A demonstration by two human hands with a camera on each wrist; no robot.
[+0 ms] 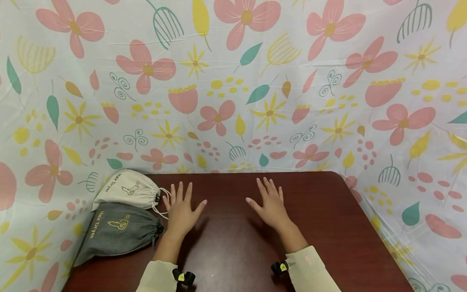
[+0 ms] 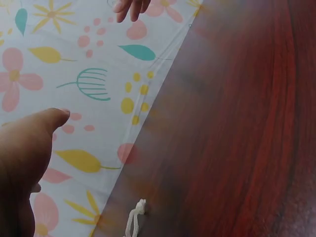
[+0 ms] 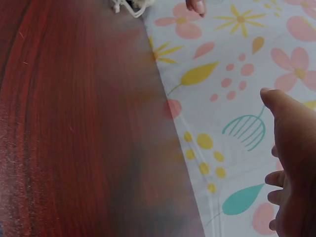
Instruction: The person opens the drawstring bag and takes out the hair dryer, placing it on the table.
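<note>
My left hand (image 1: 181, 213) is held over the table with fingers spread and nothing in it. Just left of it lie two drawstring pouches marked "Hair Dryer": a cream pouch (image 1: 125, 190) at the back and a grey pouch (image 1: 120, 231) in front, overlapping the cream one. The cream pouch's white cord (image 1: 160, 211) runs out beside my left fingers; its knotted cord end (image 2: 140, 207) shows low in the left wrist view. My right hand (image 1: 271, 209), also spread and holding nothing, hovers over the table to the right, far from the pouches.
A dark red-brown wooden table (image 1: 226, 235) carries the pouches at its left side. Its rounded far right corner (image 1: 333, 175) meets a hanging flower-print cloth (image 1: 233, 81), which closes off the back and both sides. Each wrist wears a small black camera strap.
</note>
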